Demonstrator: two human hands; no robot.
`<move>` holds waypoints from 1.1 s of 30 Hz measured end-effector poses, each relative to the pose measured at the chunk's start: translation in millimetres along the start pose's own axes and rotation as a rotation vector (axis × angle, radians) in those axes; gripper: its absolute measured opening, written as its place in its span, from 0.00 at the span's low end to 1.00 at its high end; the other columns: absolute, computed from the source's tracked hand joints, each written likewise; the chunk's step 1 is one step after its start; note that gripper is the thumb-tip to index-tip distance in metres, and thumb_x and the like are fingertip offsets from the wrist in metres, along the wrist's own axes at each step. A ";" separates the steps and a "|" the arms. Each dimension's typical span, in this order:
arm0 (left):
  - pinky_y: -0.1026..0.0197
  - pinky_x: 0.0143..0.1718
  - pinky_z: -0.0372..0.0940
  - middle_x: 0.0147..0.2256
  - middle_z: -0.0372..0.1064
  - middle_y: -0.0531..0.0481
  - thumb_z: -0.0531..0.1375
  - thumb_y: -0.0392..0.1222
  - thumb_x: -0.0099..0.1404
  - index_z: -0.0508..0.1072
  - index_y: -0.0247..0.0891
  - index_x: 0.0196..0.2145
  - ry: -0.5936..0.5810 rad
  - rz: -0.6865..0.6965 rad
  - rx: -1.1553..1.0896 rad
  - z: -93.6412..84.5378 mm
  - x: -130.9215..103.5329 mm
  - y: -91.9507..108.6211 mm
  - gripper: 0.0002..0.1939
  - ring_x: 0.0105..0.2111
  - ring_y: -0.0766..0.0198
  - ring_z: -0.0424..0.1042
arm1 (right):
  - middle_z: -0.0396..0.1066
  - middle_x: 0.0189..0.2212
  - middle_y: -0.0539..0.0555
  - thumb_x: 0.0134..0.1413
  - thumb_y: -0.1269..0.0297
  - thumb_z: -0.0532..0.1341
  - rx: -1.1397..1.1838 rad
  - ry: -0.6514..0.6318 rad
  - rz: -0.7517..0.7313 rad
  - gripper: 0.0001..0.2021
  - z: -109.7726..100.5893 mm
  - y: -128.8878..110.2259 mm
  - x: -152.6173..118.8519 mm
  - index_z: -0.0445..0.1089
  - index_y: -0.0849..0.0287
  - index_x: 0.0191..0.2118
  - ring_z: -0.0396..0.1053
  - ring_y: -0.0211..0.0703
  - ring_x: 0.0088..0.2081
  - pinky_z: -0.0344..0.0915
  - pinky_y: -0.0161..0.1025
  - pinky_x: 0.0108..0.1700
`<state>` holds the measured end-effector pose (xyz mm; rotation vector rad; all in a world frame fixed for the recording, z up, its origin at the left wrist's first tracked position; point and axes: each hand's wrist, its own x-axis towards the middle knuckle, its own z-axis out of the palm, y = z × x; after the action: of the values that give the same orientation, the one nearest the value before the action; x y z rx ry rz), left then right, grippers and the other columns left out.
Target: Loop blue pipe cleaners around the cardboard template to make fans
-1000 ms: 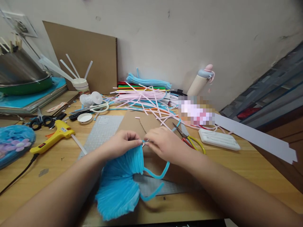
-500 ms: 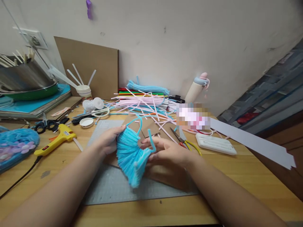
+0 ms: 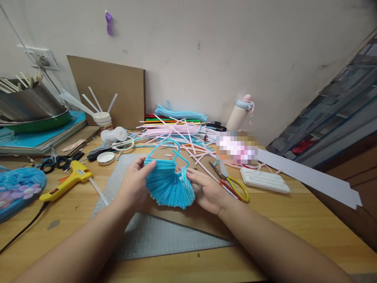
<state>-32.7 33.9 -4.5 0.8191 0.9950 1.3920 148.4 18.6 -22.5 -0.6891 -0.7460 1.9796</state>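
Observation:
A blue fan of pipe cleaners [image 3: 169, 184], bound side by side, is held up in front of me. Loose pipe-cleaner ends loop up from its top. My left hand [image 3: 135, 179] grips the fan's left edge, thumb on the near face and fingers behind. At the right edge, my right hand [image 3: 207, 190] holds the fan, with some of its fingers hidden behind it. Beneath lies a sheet of brown cardboard [image 3: 203, 226] on a grey cutting mat [image 3: 153, 239].
A yellow glue gun [image 3: 66, 182] and black scissors [image 3: 54, 162] lie at left. Yellow-handled scissors [image 3: 238, 188] are at right, near a white box-shaped device [image 3: 265, 181]. Behind is a pile of pink pipe cleaners [image 3: 176, 129]. A bottle [image 3: 238, 114] leans against the wall.
The fan has been turned and spread wider, its ribbed face now towards me. My right hand has shifted along to its right edge. The view has tilted up slightly.

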 end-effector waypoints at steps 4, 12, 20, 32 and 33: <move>0.60 0.35 0.66 0.33 0.72 0.48 0.66 0.40 0.47 0.69 0.36 0.38 -0.088 0.044 0.130 0.1 -3.3 2.7 0.19 0.32 0.60 0.71 | 0.72 0.32 0.51 0.49 0.63 0.58 0.067 0.034 0.017 0.08 3.4 0.9 -0.3 0.69 0.59 0.36 0.68 0.42 0.37 0.61 0.40 0.42; 0.55 0.38 0.67 0.36 0.73 0.45 0.66 0.44 0.47 0.72 0.35 0.37 0.013 0.140 0.224 -4.4 2.0 -13.1 0.19 0.36 0.55 0.72 | 0.69 0.43 0.55 0.47 0.40 0.52 0.064 -0.102 0.064 0.28 9.2 3.9 -6.2 0.62 0.53 0.50 0.67 0.48 0.43 0.63 0.47 0.40; 0.51 0.40 0.66 0.39 0.73 0.43 0.64 0.45 0.50 0.65 0.38 0.51 -0.090 0.003 0.093 1.6 -4.5 -17.6 0.30 0.37 0.53 0.72 | 0.71 0.40 0.53 0.47 0.60 0.62 -0.133 0.195 -0.209 0.19 2.8 27.5 4.5 0.64 0.54 0.47 0.69 0.43 0.35 0.65 0.40 0.35; 0.52 0.57 0.48 0.56 0.55 0.47 0.60 0.45 0.55 0.63 0.44 0.53 -0.575 0.290 0.449 11.1 -28.0 -2.5 0.27 0.57 0.52 0.51 | 0.72 0.35 0.51 0.40 0.65 0.65 -0.085 0.311 -0.292 0.16 -1.5 20.6 7.0 0.69 0.56 0.39 0.68 0.45 0.37 0.64 0.42 0.39; 0.51 0.55 0.51 0.55 0.58 0.46 0.57 0.49 0.57 0.64 0.43 0.52 -0.535 0.257 0.273 12.0 -29.3 -0.8 0.25 0.56 0.51 0.54 | 0.72 0.34 0.50 0.40 0.65 0.65 -0.077 0.312 -0.299 0.14 -2.6 17.6 7.5 0.70 0.56 0.38 0.68 0.45 0.37 0.64 0.42 0.39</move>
<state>-19.2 5.9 1.7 1.4747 0.6795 1.1610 137.4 18.2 -38.4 -0.8554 -0.6913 1.5357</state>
